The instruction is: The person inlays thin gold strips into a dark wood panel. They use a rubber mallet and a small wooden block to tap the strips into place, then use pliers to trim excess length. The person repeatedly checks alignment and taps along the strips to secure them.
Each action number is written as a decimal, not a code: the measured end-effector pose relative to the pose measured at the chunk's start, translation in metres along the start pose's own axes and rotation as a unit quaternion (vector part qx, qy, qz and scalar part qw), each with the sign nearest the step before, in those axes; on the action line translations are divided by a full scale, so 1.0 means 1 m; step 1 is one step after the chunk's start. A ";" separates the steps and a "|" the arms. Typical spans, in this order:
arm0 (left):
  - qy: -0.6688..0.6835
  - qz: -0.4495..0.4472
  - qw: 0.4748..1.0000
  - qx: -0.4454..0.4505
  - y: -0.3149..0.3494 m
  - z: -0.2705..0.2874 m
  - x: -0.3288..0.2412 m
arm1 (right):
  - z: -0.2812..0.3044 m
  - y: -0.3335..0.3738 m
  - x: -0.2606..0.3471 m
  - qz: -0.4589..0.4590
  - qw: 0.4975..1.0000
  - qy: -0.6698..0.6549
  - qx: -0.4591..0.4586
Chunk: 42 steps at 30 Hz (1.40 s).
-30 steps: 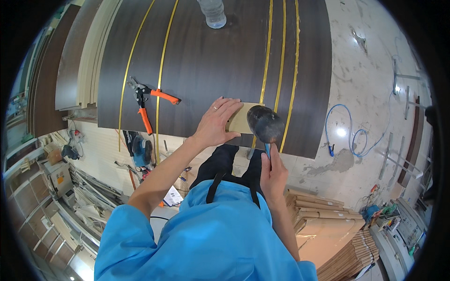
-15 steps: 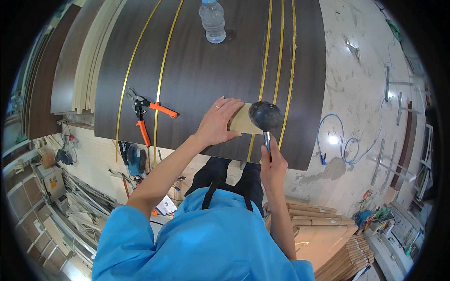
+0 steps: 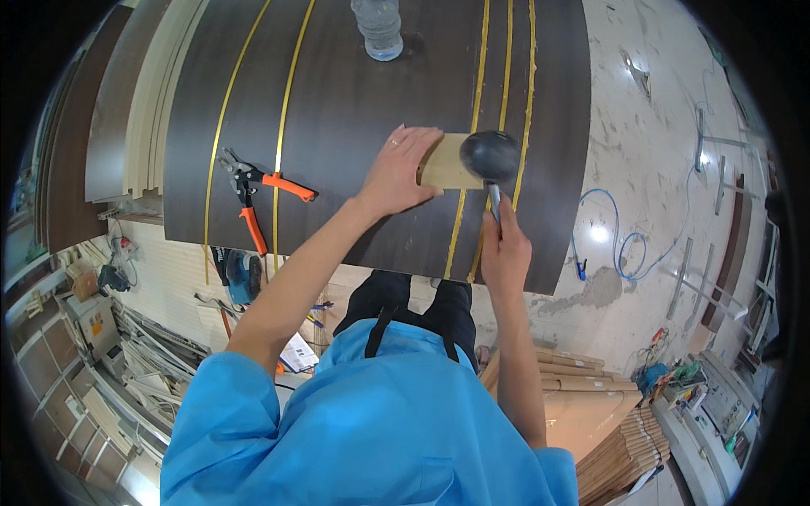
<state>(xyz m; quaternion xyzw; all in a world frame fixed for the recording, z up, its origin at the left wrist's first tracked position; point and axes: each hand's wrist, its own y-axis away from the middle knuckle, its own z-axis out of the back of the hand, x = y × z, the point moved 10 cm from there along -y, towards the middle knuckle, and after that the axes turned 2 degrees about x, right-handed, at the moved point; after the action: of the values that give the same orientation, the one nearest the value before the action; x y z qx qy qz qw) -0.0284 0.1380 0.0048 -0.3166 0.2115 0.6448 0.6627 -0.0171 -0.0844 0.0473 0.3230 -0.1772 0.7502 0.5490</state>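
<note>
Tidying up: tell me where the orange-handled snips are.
In the head view, the snips lie on the left side of the dark board, by its two leftmost yellow strips.

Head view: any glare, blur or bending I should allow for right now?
In the head view, bright glare spots the pale floor at right; in the head view, the black mallet head looks soft-edged, perhaps from motion; in the head view, the leftmost yellow strip bows with the fisheye, and the corners go black.
</note>
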 end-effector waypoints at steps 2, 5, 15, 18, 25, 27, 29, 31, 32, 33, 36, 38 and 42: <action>0.007 -0.007 1.000 -0.007 -0.006 0.002 0.001 | -0.002 -0.004 -0.003 -0.015 1.000 0.004 0.014; 0.006 -0.010 1.000 -0.010 -0.009 0.004 0.000 | 0.012 -0.006 0.008 0.035 0.996 -0.058 -0.055; 0.013 -0.004 1.000 -0.004 -0.006 0.001 0.003 | 0.009 0.000 0.003 0.013 0.999 -0.038 -0.023; 0.016 -0.002 1.000 -0.002 -0.003 0.001 0.005 | 0.005 0.014 -0.001 0.015 0.999 -0.027 -0.017; 0.016 0.021 0.999 -0.029 -0.001 0.007 0.003 | 0.012 0.042 -0.015 -0.053 0.990 -0.127 -0.039; 0.063 0.076 0.994 -0.041 0.004 0.014 0.012 | 0.020 0.053 -0.017 -0.078 0.980 -0.177 -0.055; 0.141 0.157 0.975 -0.070 0.017 0.025 0.026 | 0.028 0.069 -0.021 -0.110 0.962 -0.241 -0.062; 0.455 0.205 0.865 -0.057 0.029 0.019 0.034 | 0.035 0.085 -0.024 -0.138 0.940 -0.303 -0.070; 0.585 0.233 0.775 -0.052 0.038 0.015 0.033 | 0.040 0.089 -0.023 -0.134 0.938 -0.311 -0.079; 0.689 0.224 0.689 -0.036 0.045 0.013 0.022 | 0.045 0.092 -0.022 -0.127 0.936 -0.315 -0.091; 0.876 0.216 0.430 -0.002 0.061 -0.001 -0.013 | 0.048 0.096 -0.024 -0.130 0.935 -0.316 -0.092; 0.891 0.214 0.399 -0.007 0.065 -0.005 -0.021 | 0.046 0.097 -0.028 -0.139 0.931 -0.326 -0.084; 0.879 0.209 0.429 0.000 0.070 -0.010 -0.027 | 0.041 0.106 -0.033 -0.148 0.933 -0.320 -0.066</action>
<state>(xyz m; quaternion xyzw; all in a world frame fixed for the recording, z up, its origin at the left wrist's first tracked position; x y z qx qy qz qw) -0.0982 0.1098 0.0061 -0.6585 0.7391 0.1371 -0.0362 -0.0982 -0.1684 0.0641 0.5316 -0.3432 0.5036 0.5882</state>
